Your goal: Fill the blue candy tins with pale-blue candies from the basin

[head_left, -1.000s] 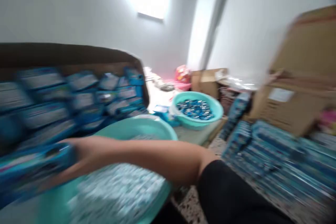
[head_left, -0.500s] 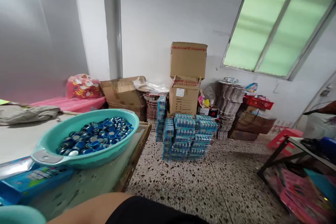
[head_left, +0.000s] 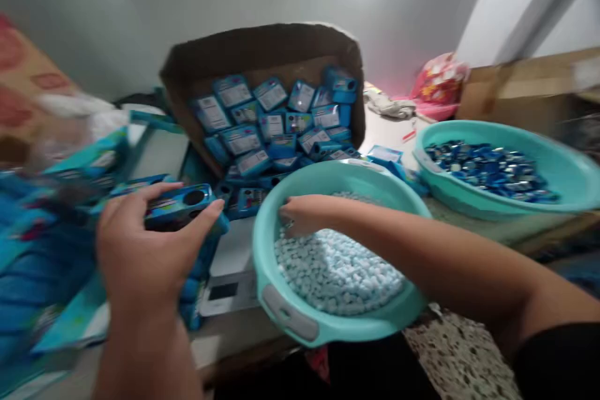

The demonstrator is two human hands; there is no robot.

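My left hand [head_left: 145,234] is closed around a small blue printed box [head_left: 180,200] with a round black spot on its face, thumb on the near side and fingers over the top. My right hand [head_left: 307,215] reaches into a turquoise basin [head_left: 274,281] of small pale blue-white pellets [head_left: 347,269], at its left inner wall. Its fingers are curled together; what they hold, if anything, is hidden. Behind the basin, an open cardboard carton [head_left: 262,50] lies tipped toward me with many similar blue boxes [head_left: 241,139] in it.
A second turquoise basin [head_left: 557,137] on the right holds round blue and silver caps [head_left: 492,169]. Blue packages [head_left: 32,287] are piled at the left. A flat grey-white device [head_left: 234,250] lies between my left hand and the pellet basin. Terrazzo floor [head_left: 459,350] shows below right.
My view has swung left from the room's far wall and stacked goods to the table. Both hands now show, the left with a blue box, the right in the pellet basin.
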